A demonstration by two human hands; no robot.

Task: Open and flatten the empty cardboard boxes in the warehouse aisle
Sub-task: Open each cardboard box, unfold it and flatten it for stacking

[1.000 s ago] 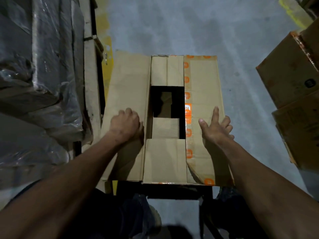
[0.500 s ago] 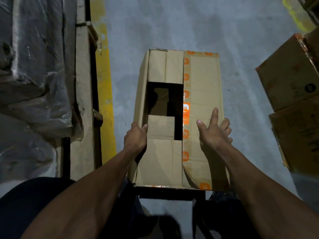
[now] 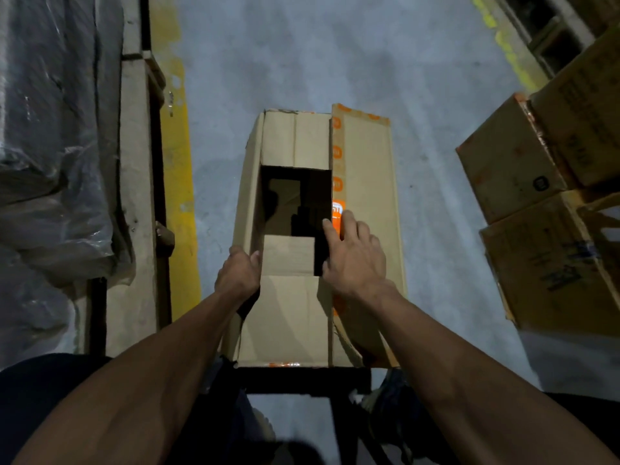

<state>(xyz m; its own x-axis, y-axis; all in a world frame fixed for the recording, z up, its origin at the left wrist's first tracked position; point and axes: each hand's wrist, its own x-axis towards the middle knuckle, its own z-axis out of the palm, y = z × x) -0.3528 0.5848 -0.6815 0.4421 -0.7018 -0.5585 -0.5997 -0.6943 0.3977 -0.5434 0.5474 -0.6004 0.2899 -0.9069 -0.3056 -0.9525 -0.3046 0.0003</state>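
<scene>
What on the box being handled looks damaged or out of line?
The cardboard box has a curved tear in its right flap at the near corner, and that flap's far end juts past the neighbouring end flap, so the top edges sit out of line.

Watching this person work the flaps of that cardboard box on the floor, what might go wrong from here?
The right hand has fingers at the edge of the taped flap beside the dark opening; raw cardboard or tape edges might cut them.

The left hand holds the box only at its left side wall, so the box may twist or slide on the concrete floor.

Stacked boxes on the right and a wrapped pallet on the left leave little room to flatten it.
</scene>
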